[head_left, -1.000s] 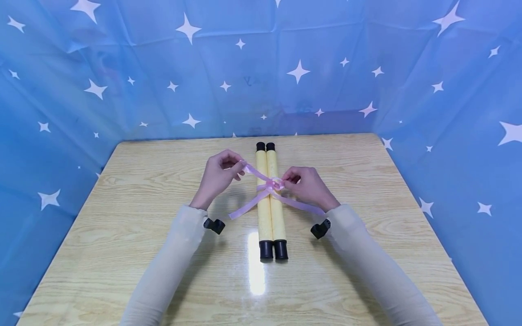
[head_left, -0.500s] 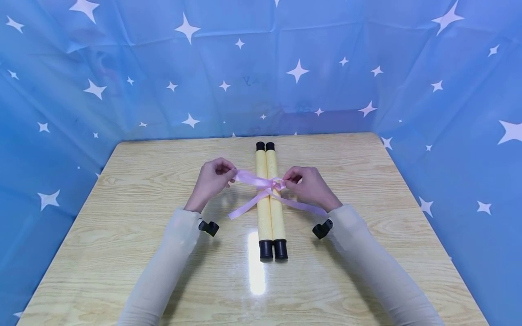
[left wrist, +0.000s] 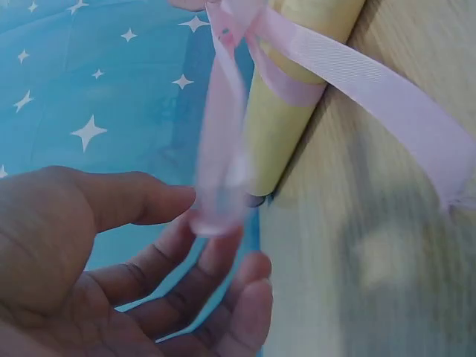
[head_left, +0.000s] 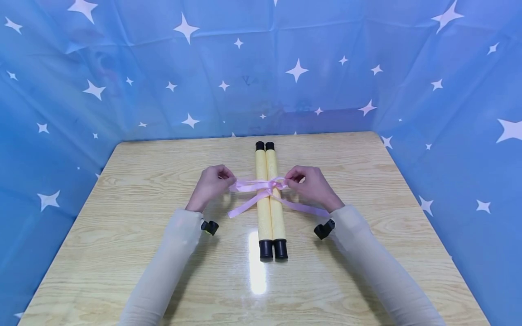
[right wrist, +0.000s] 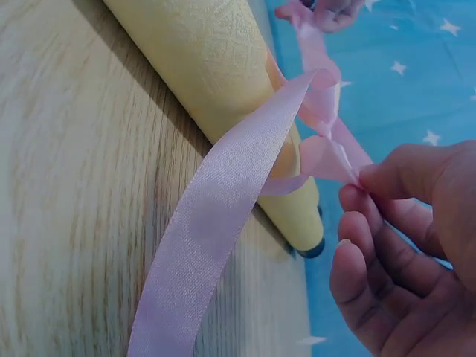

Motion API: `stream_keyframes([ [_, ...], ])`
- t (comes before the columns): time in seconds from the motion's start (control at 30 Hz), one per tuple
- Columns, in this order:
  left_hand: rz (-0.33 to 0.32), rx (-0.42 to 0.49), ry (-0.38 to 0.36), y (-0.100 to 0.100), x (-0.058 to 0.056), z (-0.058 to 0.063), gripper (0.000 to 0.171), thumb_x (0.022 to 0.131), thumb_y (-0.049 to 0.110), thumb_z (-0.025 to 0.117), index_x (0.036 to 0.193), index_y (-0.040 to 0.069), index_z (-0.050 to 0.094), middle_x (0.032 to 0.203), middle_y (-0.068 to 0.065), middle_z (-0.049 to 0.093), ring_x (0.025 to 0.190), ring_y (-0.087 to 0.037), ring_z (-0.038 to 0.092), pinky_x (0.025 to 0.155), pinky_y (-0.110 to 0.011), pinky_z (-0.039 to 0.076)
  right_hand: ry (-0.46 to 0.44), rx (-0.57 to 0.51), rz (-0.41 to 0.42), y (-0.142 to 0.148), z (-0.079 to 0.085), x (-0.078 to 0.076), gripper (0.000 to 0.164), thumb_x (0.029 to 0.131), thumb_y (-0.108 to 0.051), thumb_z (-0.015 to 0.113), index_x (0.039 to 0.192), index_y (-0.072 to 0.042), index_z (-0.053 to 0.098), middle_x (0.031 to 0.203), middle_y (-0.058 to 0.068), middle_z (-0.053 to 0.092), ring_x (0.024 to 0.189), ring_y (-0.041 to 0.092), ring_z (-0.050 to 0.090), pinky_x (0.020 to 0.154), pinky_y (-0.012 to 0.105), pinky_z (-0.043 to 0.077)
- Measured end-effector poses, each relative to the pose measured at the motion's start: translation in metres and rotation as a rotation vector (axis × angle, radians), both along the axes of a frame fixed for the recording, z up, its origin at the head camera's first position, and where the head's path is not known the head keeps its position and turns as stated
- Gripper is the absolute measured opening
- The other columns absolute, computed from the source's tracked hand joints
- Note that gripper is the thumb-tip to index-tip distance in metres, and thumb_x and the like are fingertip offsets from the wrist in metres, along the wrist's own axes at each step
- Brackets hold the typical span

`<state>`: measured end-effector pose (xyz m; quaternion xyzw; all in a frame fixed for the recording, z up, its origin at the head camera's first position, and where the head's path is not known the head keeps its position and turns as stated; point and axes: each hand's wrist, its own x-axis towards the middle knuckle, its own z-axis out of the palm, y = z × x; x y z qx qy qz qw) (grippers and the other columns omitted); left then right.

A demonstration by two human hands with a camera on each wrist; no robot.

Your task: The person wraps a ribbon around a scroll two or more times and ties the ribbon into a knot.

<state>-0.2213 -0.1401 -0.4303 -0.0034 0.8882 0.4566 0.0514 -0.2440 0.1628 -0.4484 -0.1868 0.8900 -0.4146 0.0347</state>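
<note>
Two pale yellow scrolls [head_left: 264, 222] with black end caps lie side by side on the table, pointing away from me. A pink satin ribbon [head_left: 302, 207] is wound round their middle and crosses on top in a loose bow. My left hand [head_left: 212, 183] pinches a ribbon loop left of the scrolls; this loop [left wrist: 223, 149] is blurred in the left wrist view. Just right of the knot, my right hand [head_left: 311, 184] pinches the other loop [right wrist: 327, 158] between thumb and index finger. Two loose tails slant toward me, one on each side.
The wood-grain table [head_left: 142, 181] reaches back to a blue curtain [head_left: 244, 90] with white stars, which also hangs at both sides. Each wrist wears a small black camera [head_left: 324, 229] over a white sleeve [head_left: 159, 267].
My left hand has drawn the ribbon leftward and lowered nearer to me; the strip now runs almost level to the knot. My right hand has shifted slightly right, still pinching its loop.
</note>
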Motion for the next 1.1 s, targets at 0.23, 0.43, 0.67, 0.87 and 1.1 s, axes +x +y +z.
stream_keyframes([
  [0.23,-0.064,-0.042,0.155,0.027,-0.005,0.01,0.013,0.092,0.02,0.068,0.099,0.01,0.068,0.098,-0.004,0.065,0.093,-0.02,0.057,0.078,-0.034,0.05,-0.005,-0.02,-0.001,0.0,0.002,0.001,0.007,0.092,-0.021,0.067,0.094,-0.017,0.072,0.084,-0.003,0.066,0.081,0.016,0.059,0.068,0.034,0.049],
  [0.43,-0.211,0.027,0.18,0.054,-0.011,0.007,0.021,0.092,0.019,0.069,0.106,0.005,0.072,0.098,-0.002,0.067,0.092,-0.018,0.06,0.079,-0.032,0.05,-0.001,-0.032,0.001,-0.001,0.001,0.001,0.007,0.092,-0.022,0.068,0.094,-0.017,0.072,0.083,-0.003,0.067,0.08,0.016,0.059,0.067,0.034,0.049],
  [0.67,-0.266,0.031,0.134,0.075,-0.017,0.001,0.029,0.091,0.018,0.069,0.117,0.004,0.071,0.102,0.001,0.066,0.093,-0.017,0.059,0.075,-0.028,0.051,0.003,-0.035,0.015,-0.002,0.002,0.002,0.005,0.093,-0.022,0.067,0.094,-0.019,0.072,0.084,-0.004,0.066,0.08,0.015,0.059,0.066,0.034,0.05],
  [0.87,-0.308,0.012,0.097,0.084,-0.024,-0.003,0.028,0.092,0.017,0.069,0.117,0.005,0.071,0.105,0.0,0.067,0.091,-0.015,0.06,0.072,-0.026,0.052,-0.003,-0.039,0.022,-0.001,0.0,0.001,0.005,0.093,-0.019,0.066,0.094,-0.02,0.071,0.086,-0.004,0.066,0.081,0.015,0.059,0.069,0.034,0.051],
  [1.1,-0.332,0.014,0.08,0.085,-0.026,-0.007,0.012,0.091,0.014,0.071,0.1,0.009,0.075,0.09,0.003,0.069,0.078,-0.015,0.061,0.063,-0.026,0.051,0.016,-0.054,0.037,0.0,-0.001,0.0,0.005,0.093,-0.019,0.067,0.094,-0.019,0.072,0.085,-0.004,0.066,0.081,0.014,0.06,0.07,0.033,0.053],
])
